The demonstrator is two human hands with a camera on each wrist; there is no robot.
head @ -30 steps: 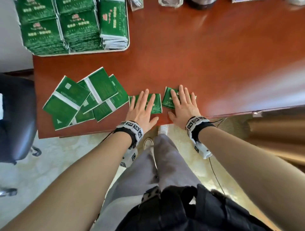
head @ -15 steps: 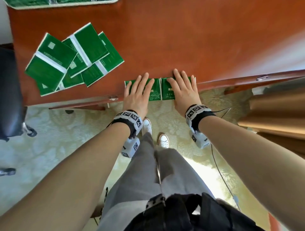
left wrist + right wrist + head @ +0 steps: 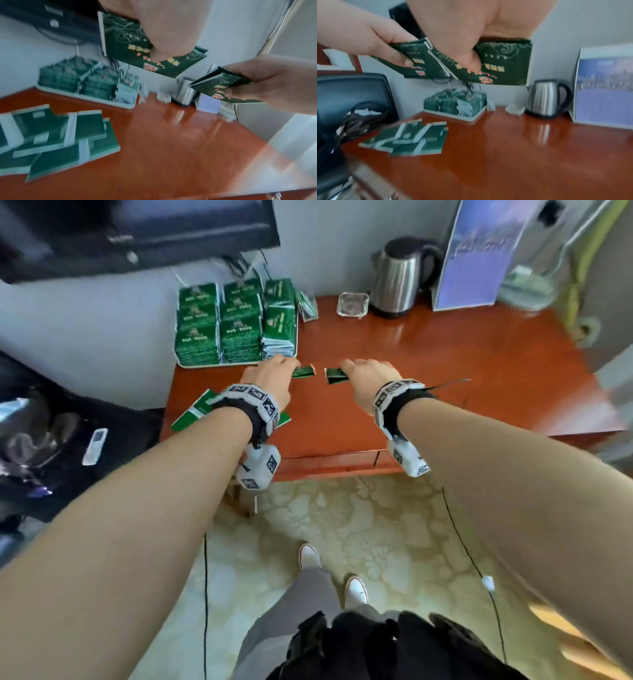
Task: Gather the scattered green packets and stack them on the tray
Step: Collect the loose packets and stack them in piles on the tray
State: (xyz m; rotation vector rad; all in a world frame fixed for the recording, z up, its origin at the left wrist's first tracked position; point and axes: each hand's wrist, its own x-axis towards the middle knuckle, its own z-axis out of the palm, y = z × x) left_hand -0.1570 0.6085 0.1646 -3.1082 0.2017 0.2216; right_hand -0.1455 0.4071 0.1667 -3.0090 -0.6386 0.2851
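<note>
Left hand (image 3: 270, 378) and right hand (image 3: 364, 380) are each pinching green packets (image 3: 303, 372) above the bench (image 3: 445, 378), near the stacked tray (image 3: 205, 365).

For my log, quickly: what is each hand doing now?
Left hand: pinches a green packet.
Right hand: pinches green packets.

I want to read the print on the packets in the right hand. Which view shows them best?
The right wrist view: the packets in the right hand fill the frame, pattern and gold print visible. The head view shows only a small green edge; the left wrist view shows them partly covered.
</note>
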